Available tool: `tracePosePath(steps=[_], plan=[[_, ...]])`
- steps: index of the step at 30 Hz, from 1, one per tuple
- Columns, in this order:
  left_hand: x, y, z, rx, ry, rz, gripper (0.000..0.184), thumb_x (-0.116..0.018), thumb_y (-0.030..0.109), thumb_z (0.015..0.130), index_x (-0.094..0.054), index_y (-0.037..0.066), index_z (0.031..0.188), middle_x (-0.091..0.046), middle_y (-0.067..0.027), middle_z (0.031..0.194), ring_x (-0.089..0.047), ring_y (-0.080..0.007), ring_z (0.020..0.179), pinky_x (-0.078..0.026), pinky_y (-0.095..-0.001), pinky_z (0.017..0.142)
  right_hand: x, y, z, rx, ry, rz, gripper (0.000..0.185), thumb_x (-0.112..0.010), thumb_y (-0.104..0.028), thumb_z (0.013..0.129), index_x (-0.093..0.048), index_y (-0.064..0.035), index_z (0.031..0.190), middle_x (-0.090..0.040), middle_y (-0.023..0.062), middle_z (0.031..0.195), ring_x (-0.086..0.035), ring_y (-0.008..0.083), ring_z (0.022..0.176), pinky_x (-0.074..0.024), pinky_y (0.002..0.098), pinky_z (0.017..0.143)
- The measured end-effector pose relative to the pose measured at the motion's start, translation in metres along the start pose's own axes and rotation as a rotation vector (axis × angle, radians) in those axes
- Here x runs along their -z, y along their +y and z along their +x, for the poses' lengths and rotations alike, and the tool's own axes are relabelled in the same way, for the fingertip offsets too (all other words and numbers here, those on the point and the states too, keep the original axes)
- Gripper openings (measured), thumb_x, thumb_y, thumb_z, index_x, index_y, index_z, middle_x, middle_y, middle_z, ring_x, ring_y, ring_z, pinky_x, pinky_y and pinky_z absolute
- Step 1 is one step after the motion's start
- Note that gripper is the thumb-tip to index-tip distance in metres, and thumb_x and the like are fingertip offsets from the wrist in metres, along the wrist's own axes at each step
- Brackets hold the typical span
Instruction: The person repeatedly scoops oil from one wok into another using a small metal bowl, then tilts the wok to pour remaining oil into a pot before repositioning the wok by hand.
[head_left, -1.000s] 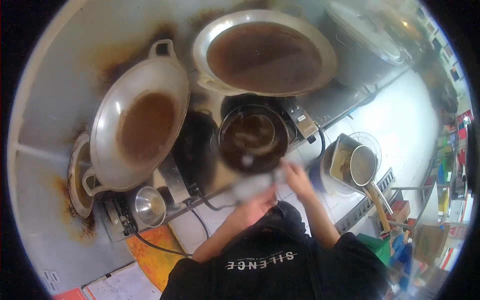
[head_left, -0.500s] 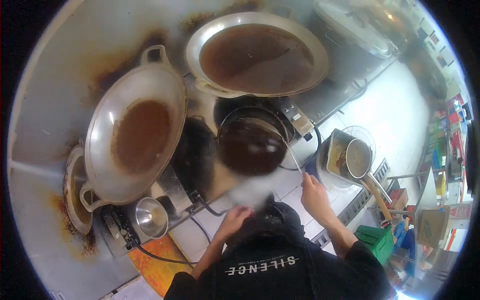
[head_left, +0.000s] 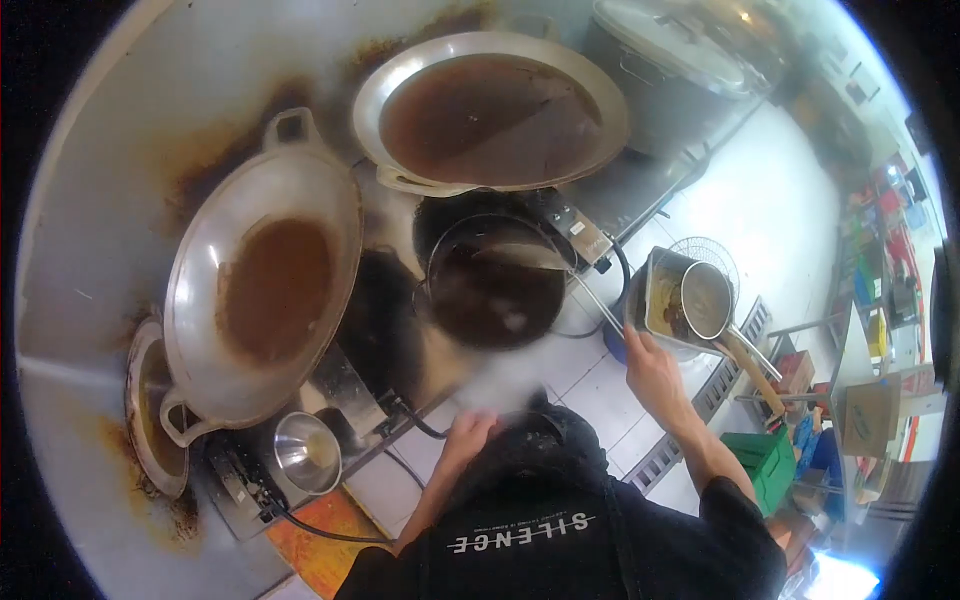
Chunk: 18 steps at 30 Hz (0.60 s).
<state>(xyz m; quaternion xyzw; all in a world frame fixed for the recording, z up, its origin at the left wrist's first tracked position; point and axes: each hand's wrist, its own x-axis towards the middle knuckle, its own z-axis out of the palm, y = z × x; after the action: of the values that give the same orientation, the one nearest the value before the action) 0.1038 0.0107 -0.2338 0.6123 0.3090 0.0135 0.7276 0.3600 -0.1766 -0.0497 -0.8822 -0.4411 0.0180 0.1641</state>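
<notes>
My right hand (head_left: pixel 654 372) is wrapped round the thin metal handle of a ladle (head_left: pixel 522 256). The ladle's head lies over the dark liquid in a black pot (head_left: pixel 497 300), near the pot's far right edge. My left hand (head_left: pixel 470 435) is closed at the near side of the pot, on a whitish, blurred thing (head_left: pixel 498 385) that I cannot make out. Steam or haze blurs the area between the left hand and the pot.
A large wok of brown liquid (head_left: pixel 490 118) stands beyond the pot, another wok (head_left: pixel 275 290) to its left. A small metal bowl (head_left: pixel 307 453) sits at the lower left. To the right are a strainer (head_left: pixel 707 300), a rectangular container (head_left: pixel 662 292) and a green crate (head_left: pixel 759 468).
My right hand has come away from the left hand to the right and now holds the ladle over the pot. The ladle's head has become visible. The view has shifted slightly.
</notes>
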Motion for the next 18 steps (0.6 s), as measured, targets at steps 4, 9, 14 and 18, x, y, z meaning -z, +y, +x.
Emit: tracePosePath(steps=[4, 9, 14, 18], plan=[[-0.004, 0.022, -0.001, -0.014, -0.066, -0.037, 0.024, -0.051, 0.018, 0.093, -0.058, 0.001, 0.109, -0.061, -0.0046, 0.102, -0.055, -0.0112, 0.087, -0.044, -0.0253, 0.080, -0.001, -0.005, -0.006, -0.053, -0.025, 0.015, 0.036, -0.048, -0.001, 0.080, -0.048, 0.0009, 0.117, -0.055, 0.0177, 0.084, -0.058, 0.0372, 0.066, -0.0474, 0.0440, 0.057], [-0.009, 0.034, -0.002, 0.048, -0.094, -0.048, 0.022, -0.051, 0.017, 0.093, -0.058, 0.002, 0.108, -0.061, -0.0040, 0.102, -0.056, -0.0105, 0.086, -0.044, -0.0243, 0.078, -0.002, -0.003, -0.018, -0.062, 0.003, 0.131, 0.034, -0.047, -0.002, 0.080, -0.048, -0.0013, 0.115, -0.055, 0.0198, 0.086, -0.058, 0.0400, 0.073, -0.0468, 0.0464, 0.061], [-0.012, 0.036, -0.002, 0.083, -0.047, -0.064, 0.022, -0.052, 0.015, 0.092, -0.058, 0.002, 0.108, -0.061, -0.0033, 0.101, -0.055, -0.0082, 0.083, -0.044, -0.0237, 0.078, -0.004, -0.004, -0.020, -0.178, -0.040, 0.211, 0.016, -0.047, -0.004, 0.081, -0.053, -0.0017, 0.096, -0.059, 0.0202, 0.084, -0.058, 0.0407, 0.073, -0.0473, 0.0453, 0.065], [-0.010, 0.028, -0.001, 0.133, -0.021, -0.078, 0.022, -0.052, 0.013, 0.092, -0.058, 0.001, 0.108, -0.061, -0.0033, 0.100, -0.054, -0.0078, 0.081, -0.044, -0.0230, 0.077, -0.002, -0.012, -0.011, -0.226, -0.144, 0.489, 0.018, -0.047, -0.011, 0.085, -0.059, -0.0004, 0.078, -0.063, 0.0145, 0.068, -0.060, 0.0345, 0.062, -0.0479, 0.0387, 0.059]])
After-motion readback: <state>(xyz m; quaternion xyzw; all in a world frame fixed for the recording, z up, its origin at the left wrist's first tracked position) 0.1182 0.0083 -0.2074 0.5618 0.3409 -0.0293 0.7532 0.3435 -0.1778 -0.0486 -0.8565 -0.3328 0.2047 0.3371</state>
